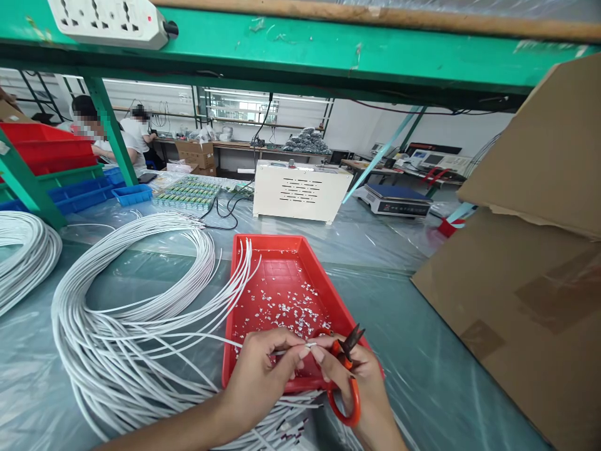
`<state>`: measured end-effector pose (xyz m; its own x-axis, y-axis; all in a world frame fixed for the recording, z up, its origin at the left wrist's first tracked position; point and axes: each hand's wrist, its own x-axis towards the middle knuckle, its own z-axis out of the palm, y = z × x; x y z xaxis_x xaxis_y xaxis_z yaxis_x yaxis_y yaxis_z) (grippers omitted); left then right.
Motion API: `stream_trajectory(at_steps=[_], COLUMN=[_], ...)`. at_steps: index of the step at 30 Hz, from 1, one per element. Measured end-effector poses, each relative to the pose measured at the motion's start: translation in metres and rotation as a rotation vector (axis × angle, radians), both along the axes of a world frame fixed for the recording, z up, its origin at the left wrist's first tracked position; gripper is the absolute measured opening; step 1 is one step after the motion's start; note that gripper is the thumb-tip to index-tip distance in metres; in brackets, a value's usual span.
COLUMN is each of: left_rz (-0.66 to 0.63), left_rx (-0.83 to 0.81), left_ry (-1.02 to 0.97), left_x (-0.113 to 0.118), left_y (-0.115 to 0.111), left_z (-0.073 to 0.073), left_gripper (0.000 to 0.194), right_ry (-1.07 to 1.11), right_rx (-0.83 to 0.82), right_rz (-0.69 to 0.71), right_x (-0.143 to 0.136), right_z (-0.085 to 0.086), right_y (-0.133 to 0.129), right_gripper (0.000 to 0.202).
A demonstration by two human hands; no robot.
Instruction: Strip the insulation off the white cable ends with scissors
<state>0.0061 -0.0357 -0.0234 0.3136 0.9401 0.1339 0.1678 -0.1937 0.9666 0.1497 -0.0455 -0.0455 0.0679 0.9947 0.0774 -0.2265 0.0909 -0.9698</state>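
Note:
Over the near end of a red tray [277, 269], my left hand [265, 363] pinches a white cable [220, 339] close to its tip. My right hand [361, 382] meets it there, thumb and forefinger closed at the cable tip. Orange-handled scissors [345, 401] are also held in my right hand, their dark blades pointing up and to the right. Small white and silvery scraps [295, 310] lie scattered in the tray. A large coil of white cables [84, 282] spreads to the left, with some ends resting over the tray's left side and others below my hands.
A cardboard box [530, 313] stands at the right. Behind the tray are a cream metal case [300, 194] and a scale [397, 199]. Another cable coil [28, 250] lies far left, near blue bins [131, 194]. A green shelf beam [282, 37] crosses above. Two people sit in the left background.

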Motion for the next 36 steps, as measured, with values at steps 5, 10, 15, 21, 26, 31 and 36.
stream_trajectory(at_steps=[5, 10, 15, 21, 26, 31, 36], left_rz=[0.001, -0.028, 0.002, -0.057, -0.19, -0.295, -0.366], left_rx=[0.032, 0.049, 0.012, -0.051, -0.136, -0.224, -0.287], left_ry=[0.018, -0.018, -0.002, 0.029, -0.031, -0.127, -0.159], left_x=[0.001, 0.0, -0.001, -0.002, -0.005, -0.009, -0.015], left_y=[-0.001, -0.001, 0.0, 0.0, 0.004, 0.011, 0.016], left_z=[-0.001, 0.003, 0.003, 0.003, 0.006, 0.004, 0.006], left_gripper=[0.023, 0.016, 0.012, 0.021, 0.027, 0.032, 0.034], right_ry=[-0.021, -0.039, -0.064, -0.029, -0.03, -0.054, -0.363], right_rx=[-0.016, -0.038, -0.032, -0.036, -0.042, -0.016, 0.034], right_rz=[-0.018, -0.056, -0.061, -0.018, -0.041, -0.038, -0.123], right_x=[-0.001, -0.001, 0.0, 0.001, 0.002, 0.002, 0.008], right_z=[0.002, 0.001, -0.002, -0.004, -0.006, -0.006, -0.002], right_y=[0.0, 0.0, 0.0, 0.001, 0.001, 0.003, 0.009], right_gripper=[0.007, 0.01, 0.011, 0.008, 0.012, 0.009, 0.011])
